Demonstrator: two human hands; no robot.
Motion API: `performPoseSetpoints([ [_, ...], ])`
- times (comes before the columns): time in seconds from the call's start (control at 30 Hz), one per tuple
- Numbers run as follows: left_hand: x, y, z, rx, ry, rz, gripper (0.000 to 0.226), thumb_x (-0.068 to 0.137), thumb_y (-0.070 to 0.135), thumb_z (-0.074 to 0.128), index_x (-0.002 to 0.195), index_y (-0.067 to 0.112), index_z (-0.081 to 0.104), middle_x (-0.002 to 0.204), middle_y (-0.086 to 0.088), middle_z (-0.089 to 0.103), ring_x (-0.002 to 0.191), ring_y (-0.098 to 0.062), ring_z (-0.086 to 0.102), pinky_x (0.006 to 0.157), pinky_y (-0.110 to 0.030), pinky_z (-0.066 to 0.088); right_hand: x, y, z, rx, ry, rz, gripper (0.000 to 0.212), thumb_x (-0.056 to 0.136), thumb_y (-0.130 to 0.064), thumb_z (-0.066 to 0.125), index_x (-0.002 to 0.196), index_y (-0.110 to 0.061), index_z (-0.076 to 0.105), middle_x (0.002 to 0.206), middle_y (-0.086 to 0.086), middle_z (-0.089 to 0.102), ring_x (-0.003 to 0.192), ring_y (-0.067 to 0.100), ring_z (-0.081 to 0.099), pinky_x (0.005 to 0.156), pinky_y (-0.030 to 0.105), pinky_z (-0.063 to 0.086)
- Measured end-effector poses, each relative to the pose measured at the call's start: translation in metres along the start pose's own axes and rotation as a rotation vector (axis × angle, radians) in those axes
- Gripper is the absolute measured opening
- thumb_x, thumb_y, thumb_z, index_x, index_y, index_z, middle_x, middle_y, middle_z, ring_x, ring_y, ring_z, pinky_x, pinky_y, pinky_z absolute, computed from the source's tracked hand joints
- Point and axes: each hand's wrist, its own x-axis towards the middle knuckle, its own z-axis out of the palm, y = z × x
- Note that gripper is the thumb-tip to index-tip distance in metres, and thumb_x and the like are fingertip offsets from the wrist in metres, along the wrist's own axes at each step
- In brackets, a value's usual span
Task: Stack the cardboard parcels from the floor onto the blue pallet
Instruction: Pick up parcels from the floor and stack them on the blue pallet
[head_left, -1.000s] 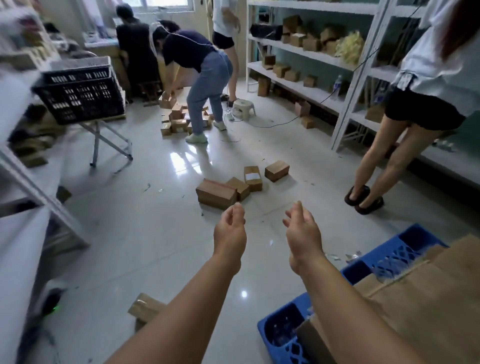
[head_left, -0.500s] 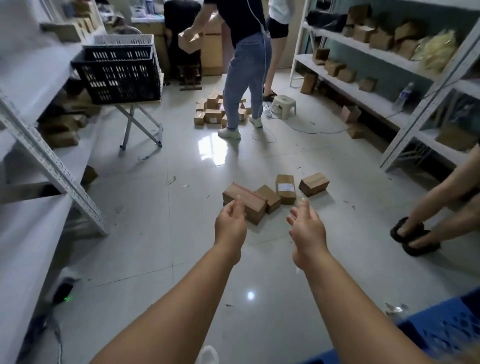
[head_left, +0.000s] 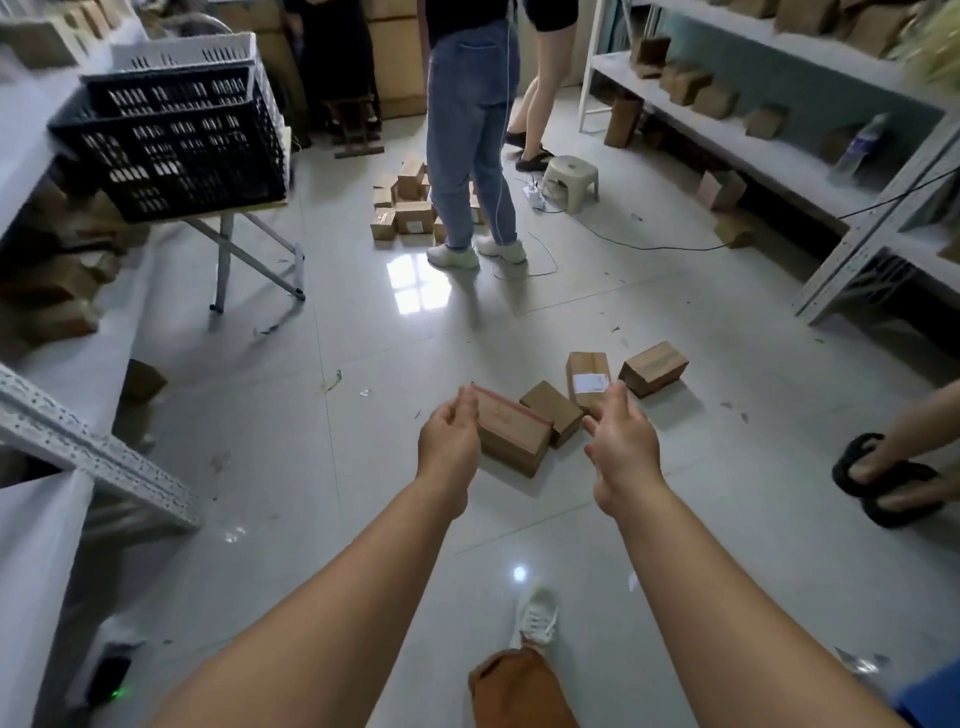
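Four cardboard parcels are seen on the floor ahead, none of them lifted. The largest parcel (head_left: 511, 434), edged with red tape, lies nearest; a small plain parcel (head_left: 551, 413) is set just beside it on the right, a labelled parcel (head_left: 588, 379) stands next to that, and a fourth parcel (head_left: 653, 368) lies a little apart at the far right. Both arms are stretched toward this group. The left hand (head_left: 449, 447) is held with its fingers loosely curled and nothing in them, in line with the near left corner of the largest parcel; contact cannot be confirmed. The right hand (head_left: 621, 449) is held empty, with the fingers spread, on the other side. Only a corner of the blue pallet (head_left: 930, 699) is caught at the lower right edge, and what is already stacked on it cannot be told from here. By this judgement, at least these four parcels are left to be carried.

The floor (head_left: 322, 467) is made of glossy pale tiles, with small scraps scattered over it. Grey shelving (head_left: 779, 135) with more cartons is set along the right wall. A black crate (head_left: 171, 145) is carried on a folding stand at the left. Farther off, another pile of boxes (head_left: 402, 210) is tended by a person in jeans (head_left: 472, 130), beside a small stool (head_left: 569, 176).
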Motion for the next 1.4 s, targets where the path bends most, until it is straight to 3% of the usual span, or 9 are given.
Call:
performPoseSetpoints([
  [0.2, 0.116, 0.022, 0.049, 0.065, 0.037, -0.07, 0.035, 0.099, 0.049, 0.036, 0.113, 0.021, 0.05, 0.091, 0.01, 0.057, 0.1, -0.016, 0.054, 0.076, -0.029, 0.039, 0.127, -0.01, 0.041, 0.022, 0.005, 0.114, 0.048, 0.1, -0.046, 0.031, 0.139, -0.019, 0.041, 0.127, 0.006, 0.055, 0.108, 0.022, 0.054, 0.079, 0.031, 0.042],
  [0.37, 0.209, 0.031, 0.09, 0.137, 0.089, -0.116, 0.029, 0.1, 0.046, 0.037, 0.11, 0.022, 0.049, 0.087, 0.012, 0.054, 0.083, -0.004, 0.053, 0.073, -0.026, 0.039, 0.223, -0.016, 0.069, 0.007, 0.001, 0.227, 0.04, 0.101, -0.043, 0.031, 0.129, -0.02, 0.046, 0.086, -0.007, 0.052, 0.074, 0.007, 0.053, 0.054, 0.023, 0.038],
  [0.53, 0.301, 0.014, 0.114, 0.251, 0.098, -0.177, 0.053, 0.098, 0.053, 0.036, 0.137, 0.017, 0.046, 0.126, 0.001, 0.056, 0.11, -0.014, 0.051, 0.086, -0.03, 0.036, 0.314, 0.01, 0.083, -0.105, 0.037, 0.292, 0.047, 0.099, -0.046, 0.033, 0.131, -0.017, 0.049, 0.108, 0.003, 0.057, 0.092, 0.019, 0.057, 0.07, 0.031, 0.045],
  [0.67, 0.372, -0.016, 0.128, 0.353, 0.078, -0.202, 0.055, 0.099, 0.051, 0.032, 0.141, 0.017, 0.041, 0.12, 0.001, 0.051, 0.107, -0.015, 0.047, 0.086, -0.031, 0.034, 0.373, 0.05, 0.093, -0.197, 0.047, 0.361, 0.051, 0.097, -0.052, 0.031, 0.132, -0.018, 0.047, 0.115, 0.006, 0.058, 0.099, 0.023, 0.057, 0.067, 0.031, 0.043],
  [0.8, 0.439, -0.063, 0.135, 0.456, 0.06, -0.231, 0.061, 0.097, 0.054, 0.035, 0.146, 0.018, 0.036, 0.145, -0.002, 0.044, 0.126, -0.022, 0.044, 0.095, -0.033, 0.035, 0.425, 0.101, 0.098, -0.247, 0.073, 0.451, 0.052, 0.098, -0.052, 0.03, 0.132, -0.016, 0.047, 0.097, 0.005, 0.054, 0.075, 0.018, 0.051, 0.054, 0.028, 0.035],
  [0.97, 0.523, -0.123, 0.132, 0.583, 0.007, -0.243, 0.064, 0.097, 0.054, 0.037, 0.148, 0.017, 0.031, 0.15, -0.005, 0.038, 0.134, -0.027, 0.039, 0.104, -0.037, 0.035, 0.483, 0.169, 0.107, -0.256, 0.114, 0.543, 0.047, 0.098, -0.047, 0.033, 0.126, -0.012, 0.049, 0.078, 0.0, 0.047, 0.062, 0.013, 0.042, 0.05, 0.025, 0.032],
  [1.13, 0.604, -0.186, 0.132, 0.63, -0.064, -0.265, 0.07, 0.093, 0.059, 0.04, 0.15, 0.021, 0.025, 0.151, -0.007, 0.036, 0.134, -0.029, 0.04, 0.104, -0.045, 0.04, 0.539, 0.248, 0.122, -0.252, 0.14, 0.608, 0.05, 0.097, -0.05, 0.034, 0.132, -0.016, 0.045, 0.091, -0.003, 0.05, 0.076, 0.014, 0.047, 0.073, 0.029, 0.04],
  [1.3, 0.663, -0.239, 0.141, 0.69, -0.079, -0.303, 0.068, 0.095, 0.057, 0.041, 0.151, 0.024, 0.021, 0.144, -0.006, 0.041, 0.108, -0.02, 0.048, 0.078, -0.037, 0.046, 0.588, 0.326, 0.132, -0.269, 0.177, 0.688, 0.065, 0.09, -0.064, 0.034, 0.134, -0.016, 0.045, 0.102, 0.001, 0.051, 0.066, 0.016, 0.041, 0.048, 0.026, 0.029],
  [1.4, 0.691, -0.259, 0.146, 0.733, -0.102, -0.318, 0.072, 0.093, 0.06, 0.04, 0.151, 0.025, 0.018, 0.145, -0.006, 0.04, 0.11, -0.022, 0.048, 0.085, -0.04, 0.047, 0.613, 0.357, 0.134, -0.282, 0.22, 0.71, 0.068, 0.089, -0.065, 0.037, 0.131, -0.012, 0.046, 0.114, 0.007, 0.058, 0.078, 0.021, 0.051, 0.047, 0.025, 0.033],
])
